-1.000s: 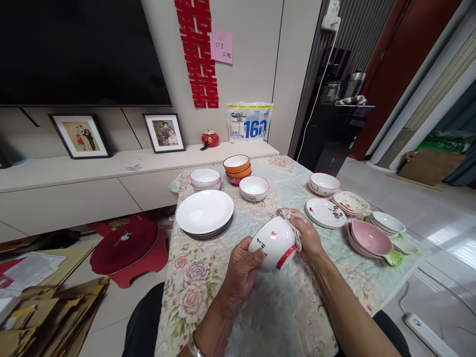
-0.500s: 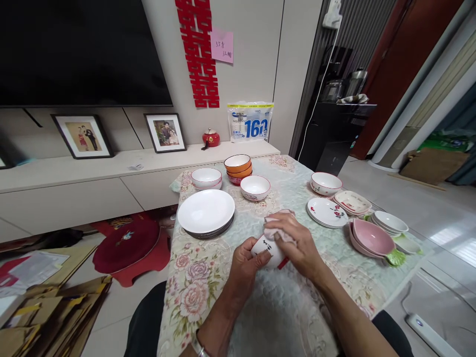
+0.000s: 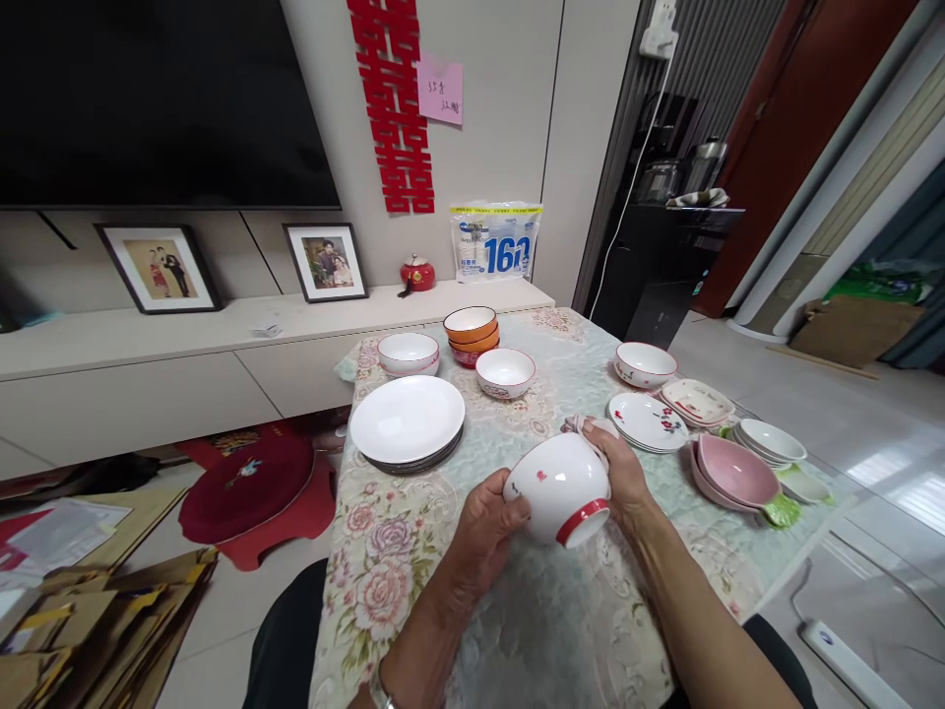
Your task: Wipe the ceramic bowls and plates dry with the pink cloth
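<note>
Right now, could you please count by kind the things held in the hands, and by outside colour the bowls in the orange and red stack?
White bowl in the left hand: 1
Cloth in the right hand: 1
Orange bowls in the stack: 2
Red bowl under them: 1
Total: 5

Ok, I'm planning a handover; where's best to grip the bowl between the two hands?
Likely by its red foot ring, from the near right: the bowl is tipped with its base facing that way, leaving the ring uncovered as a narrow edge to pinch. The left hand holds the left side, and the right hand with a cloth covers the far right.
</note>
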`<state>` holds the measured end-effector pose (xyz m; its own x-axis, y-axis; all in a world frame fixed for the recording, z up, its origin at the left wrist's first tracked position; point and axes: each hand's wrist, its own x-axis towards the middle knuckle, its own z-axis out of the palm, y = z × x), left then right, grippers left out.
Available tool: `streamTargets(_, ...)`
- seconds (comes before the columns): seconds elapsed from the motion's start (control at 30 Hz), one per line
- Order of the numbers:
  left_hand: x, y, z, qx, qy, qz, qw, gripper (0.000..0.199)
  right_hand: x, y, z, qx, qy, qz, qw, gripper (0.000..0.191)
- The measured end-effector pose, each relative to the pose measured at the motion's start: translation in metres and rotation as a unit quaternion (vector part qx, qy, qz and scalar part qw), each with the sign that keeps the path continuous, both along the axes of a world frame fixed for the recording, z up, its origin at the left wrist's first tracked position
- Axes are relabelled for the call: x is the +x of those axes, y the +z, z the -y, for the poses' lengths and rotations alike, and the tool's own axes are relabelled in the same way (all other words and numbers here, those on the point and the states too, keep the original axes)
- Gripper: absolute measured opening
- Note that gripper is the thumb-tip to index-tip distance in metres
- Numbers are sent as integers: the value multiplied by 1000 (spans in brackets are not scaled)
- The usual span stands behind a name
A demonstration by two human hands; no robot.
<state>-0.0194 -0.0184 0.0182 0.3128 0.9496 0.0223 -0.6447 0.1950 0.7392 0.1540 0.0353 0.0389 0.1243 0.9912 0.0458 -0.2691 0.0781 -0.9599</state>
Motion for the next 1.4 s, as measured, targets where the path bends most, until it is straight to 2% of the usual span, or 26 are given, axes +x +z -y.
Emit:
streamTargets(0.13,-3,-3,0,6,-11,-56,998,28,8,4,3,-3,24,50,998,30)
streamTargets(0.23,-3,-6,0,8,3,-76,997,30,8,7,6,53,12,149,987,28)
streamTargets(0.3,-2,-8,0,11,18,-77,997,30,3,11,11,121,7,233,965,24)
streamTargets(0.37,0,-10,-1,13,30,-75,997,28,-7,16,20,219,10,320,922,21)
streamTargets(0.47,3,-13,-3,31,52,-70,996,24,-26,22,36,365,28,430,825,26)
streamTargets(0.53,4,-13,-4,47,71,-66,994,24,-34,23,43,407,57,483,773,33)
streamTargets(0.57,4,-14,-4,50,76,-65,994,25,-35,22,43,415,67,492,762,34)
streamTargets(0.6,4,-14,-4,47,74,-63,994,25,-34,21,42,413,71,487,766,33)
streamTargets(0.63,3,-14,-3,40,69,-59,995,25,-31,19,38,401,68,467,785,31)
streamTargets(0.7,3,-13,-2,18,56,-44,997,24,-21,13,27,340,49,382,858,26)
streamTargets(0.77,3,-11,0,-4,56,-24,998,27,-11,5,15,226,31,249,941,26)
streamTargets(0.83,3,-8,0,-17,61,-2,998,30,-6,-2,4,112,14,103,988,27)
streamTargets(0.9,2,-4,0,-21,64,21,997,34,-7,-7,-2,31,8,-17,999,29)
streamTargets(0.97,2,-1,-1,-19,63,41,997,39,-10,-9,-4,-16,8,-95,995,29)
streamTargets(1.07,1,0,-1,-10,32,51,998,42,-10,-8,-4,-49,5,-133,990,27)
streamTargets(1.2,-2,-2,0,3,-18,3,1000,32,2,-3,-1,-23,19,-37,999,27)
streamTargets(1.3,-5,-4,-1,1,-16,-44,999,25,8,1,2,1,41,43,998,28)
streamTargets(1.4,-4,-7,-1,2,4,-52,999,28,6,6,7,67,34,161,984,25)
